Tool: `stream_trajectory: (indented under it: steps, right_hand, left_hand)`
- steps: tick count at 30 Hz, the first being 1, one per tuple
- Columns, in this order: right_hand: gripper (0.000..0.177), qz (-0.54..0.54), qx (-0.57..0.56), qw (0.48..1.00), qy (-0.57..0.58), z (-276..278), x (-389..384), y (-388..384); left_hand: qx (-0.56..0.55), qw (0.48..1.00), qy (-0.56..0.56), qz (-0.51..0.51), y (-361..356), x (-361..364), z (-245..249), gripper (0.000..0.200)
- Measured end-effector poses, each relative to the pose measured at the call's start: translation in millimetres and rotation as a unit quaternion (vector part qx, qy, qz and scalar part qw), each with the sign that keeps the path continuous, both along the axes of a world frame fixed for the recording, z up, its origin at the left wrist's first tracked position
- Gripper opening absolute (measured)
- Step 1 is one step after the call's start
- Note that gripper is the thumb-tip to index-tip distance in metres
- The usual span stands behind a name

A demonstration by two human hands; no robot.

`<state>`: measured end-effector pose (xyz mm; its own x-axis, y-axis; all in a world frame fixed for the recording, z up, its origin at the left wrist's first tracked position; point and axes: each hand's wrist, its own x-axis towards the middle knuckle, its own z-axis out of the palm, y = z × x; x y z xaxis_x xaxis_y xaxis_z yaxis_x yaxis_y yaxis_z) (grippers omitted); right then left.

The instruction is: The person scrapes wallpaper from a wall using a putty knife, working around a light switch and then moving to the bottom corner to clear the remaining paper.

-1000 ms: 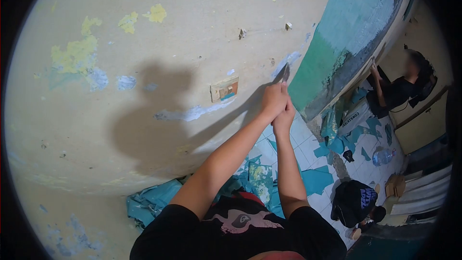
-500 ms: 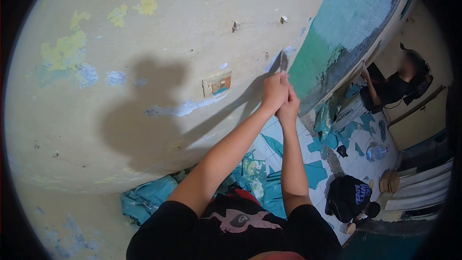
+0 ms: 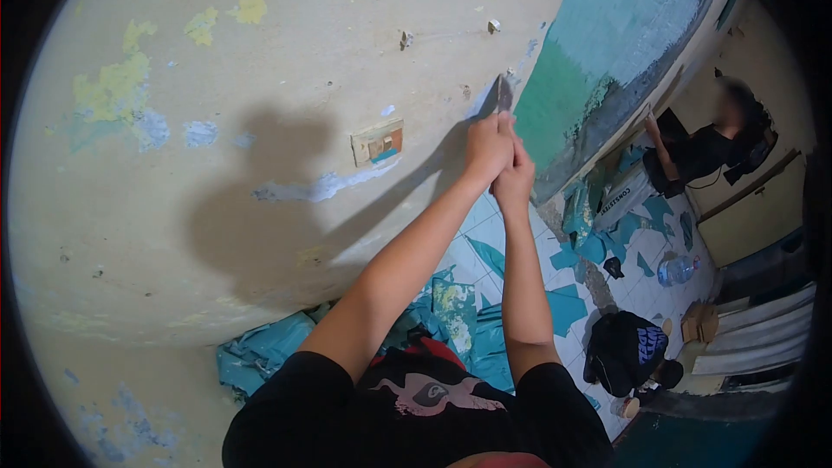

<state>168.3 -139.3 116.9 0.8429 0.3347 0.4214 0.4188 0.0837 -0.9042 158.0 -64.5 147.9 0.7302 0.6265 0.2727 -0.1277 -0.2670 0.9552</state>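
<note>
My left hand (image 3: pixel 488 149) and my right hand (image 3: pixel 516 175) are closed together around the handle of a scraper (image 3: pixel 503 95). Its flat metal blade points up at the beige wall (image 3: pixel 286 69), near the border of a green and blue painted area (image 3: pixel 607 61). Whether the blade edge touches the wall is hard to tell. Pale bluish and yellow patches mark the wall where the surface is chipped. To the left of my hands, a switch plate (image 3: pixel 377 144) is set in the wall. My fingers hide most of the handle.
Peeled teal sheets (image 3: pixel 264 354) lie at the wall's foot and over the white tiled floor (image 3: pixel 568 354). On the right are a dark backpack (image 3: pixel 626 351), a water bottle (image 3: pixel 678 270) and a printed sack (image 3: pixel 626 198). Another person (image 3: pixel 706 152) in black is beyond.
Both hands and the scraper have shifted slightly up along the wall, still gripping together. The view has turned a little, so the wall marks sit further left.
</note>
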Motion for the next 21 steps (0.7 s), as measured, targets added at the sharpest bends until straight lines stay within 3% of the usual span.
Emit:
stream_trajectory:
  steps: [4,7,11,13,16,18,21]
  right_hand:
    - [0.035,0.014,-0.057,0.998,0.031,-82,-6,-2]
    - [0.038,0.026,-0.065,0.995,0.07,-74,-46,-5]
    - [0.041,0.015,0.02,1.0,0.007,-78,-29,18]
    - [0.034,0.017,0.09,0.996,0.015,-50,-17,26]
    - [0.032,-0.024,0.046,0.997,-0.055,-13,7,22]
    - [0.035,-0.007,0.046,0.998,-0.033,19,24,15]
    - [0.034,-0.005,0.05,0.998,-0.024,65,44,8]
  left_hand:
    - [-0.022,0.999,-0.001,0.043,-1,-8,-83,0.04]
    - [-0.087,0.994,0.052,0.033,-5,-40,-82,0.036]
    - [-0.049,0.997,0.054,0.039,2,-31,-58,0.035]
    - [0.019,0.999,0.038,0.03,10,-12,-40,0.04]
    - [0.046,0.999,0.02,0.012,13,9,-1,0.04]
    - [0.023,1.0,0.002,0.01,10,21,30,0.041]
    - [0.101,0.994,-0.039,0.036,7,41,73,0.041]
